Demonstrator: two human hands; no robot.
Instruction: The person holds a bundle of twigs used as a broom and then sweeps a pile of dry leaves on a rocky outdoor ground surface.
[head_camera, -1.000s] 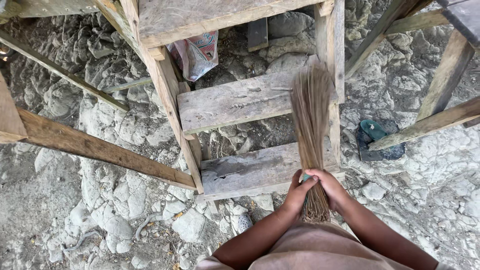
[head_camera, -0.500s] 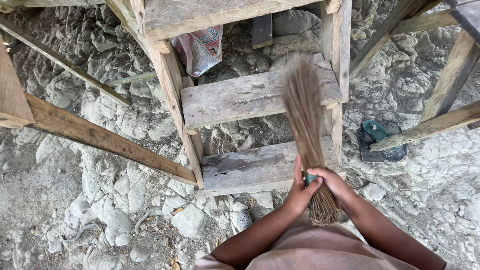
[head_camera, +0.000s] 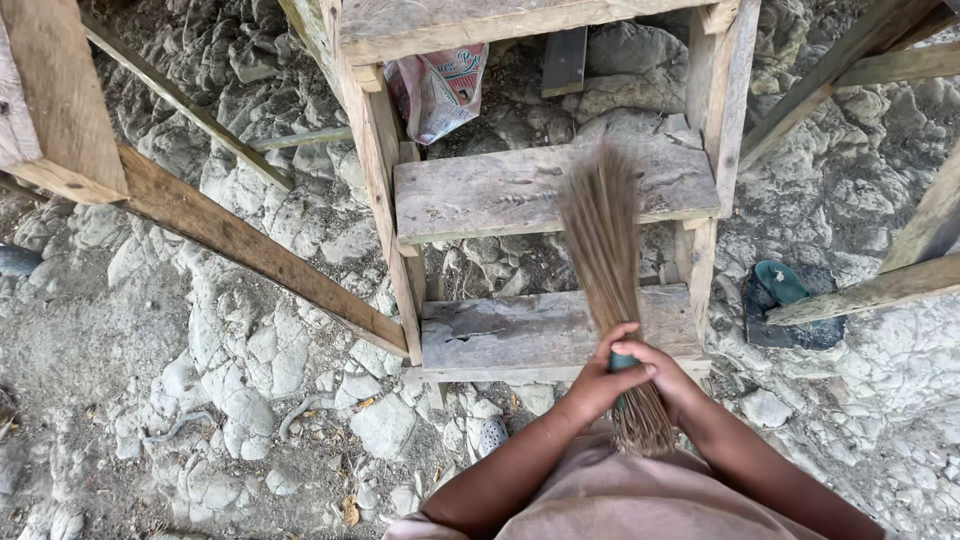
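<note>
A bundle broom of thin brown sticks (head_camera: 605, 250) points away from me, its tips blurred over the middle wooden step (head_camera: 500, 190). My left hand (head_camera: 600, 378) and my right hand (head_camera: 655, 372) are clasped together around the bundle near a green band, above the lowest wooden step (head_camera: 520, 330). The cut ends of the sticks hang below my hands, over my tan clothing.
The weathered wooden stairs stand on cracked grey rock. A slanted beam (head_camera: 250, 250) runs at the left, more beams at the right. A green sandal (head_camera: 785, 290) lies right of the stairs, a plastic bag (head_camera: 435, 90) under the top step.
The broom tips have swung left across the middle step. The view has shifted, so the stairs sit further right in the picture. Both hands stay clasped on the bundle.
</note>
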